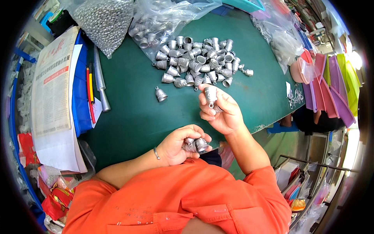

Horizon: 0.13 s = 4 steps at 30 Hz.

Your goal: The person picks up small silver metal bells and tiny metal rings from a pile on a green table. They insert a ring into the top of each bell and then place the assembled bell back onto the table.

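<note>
Between the fingers of my right hand (226, 111) is a small grey metal bell (210, 93), its mouth up and its loop hanging down. Several more metal bells (199, 145) lie cupped in my left hand (177, 146), held low near the table's front edge. Beyond both hands spreads a heap of the same bells (200, 58), lying in all directions. One single bell (160, 94) rests apart from the heap, on its near left side. A thin bangle circles my left wrist.
Clear bags of silvery beads (105, 23) and more bells (146, 33) stand at the back of the green table (128, 105). On the left are a newspaper (52, 85), a blue tray (80, 97), pens and a long metal tool (100, 82). Coloured plastic bins (325, 85) stand right.
</note>
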Tool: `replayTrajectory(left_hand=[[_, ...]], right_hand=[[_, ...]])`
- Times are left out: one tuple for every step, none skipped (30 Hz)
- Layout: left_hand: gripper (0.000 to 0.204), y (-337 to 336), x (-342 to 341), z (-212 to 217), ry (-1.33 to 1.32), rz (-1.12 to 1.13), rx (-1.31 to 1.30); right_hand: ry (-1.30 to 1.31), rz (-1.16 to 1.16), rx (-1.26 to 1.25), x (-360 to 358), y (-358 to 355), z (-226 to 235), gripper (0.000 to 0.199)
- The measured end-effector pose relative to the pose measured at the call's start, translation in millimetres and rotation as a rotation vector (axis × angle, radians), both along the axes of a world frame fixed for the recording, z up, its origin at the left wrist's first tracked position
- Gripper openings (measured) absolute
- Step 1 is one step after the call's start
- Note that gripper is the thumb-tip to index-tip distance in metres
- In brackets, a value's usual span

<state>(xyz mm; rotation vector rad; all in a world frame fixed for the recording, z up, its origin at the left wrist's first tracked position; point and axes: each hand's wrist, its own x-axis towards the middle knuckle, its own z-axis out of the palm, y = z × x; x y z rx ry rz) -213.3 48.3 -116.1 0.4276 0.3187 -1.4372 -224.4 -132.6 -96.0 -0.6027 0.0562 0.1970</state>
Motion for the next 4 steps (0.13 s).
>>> replayTrajectory(left_hand=[[0.012,0.1,-0.2,-0.8,-0.013,-0.01,-0.013],[0.011,0.2,-0.4,-1.9,-0.027,-0.02,-0.026],[0.011,0.5,0.0,-3.2,-0.042,-0.027,-0.038],[0.013,0.7,0.2,-4.7,-0.045,-0.034,-0.047]], right_hand=[[-0.006,0.013,0.027,-0.8,-1.8,-0.6,0.041],[-0.008,-0.001,0.013,-2.6,-2.7,-0.3,0.043],[-0.011,-0.012,-0.002,-3.8,-3.1,-0.1,0.044],[-0.014,-0.024,-0.016,-5.4,-3.1,0.2,0.046]])
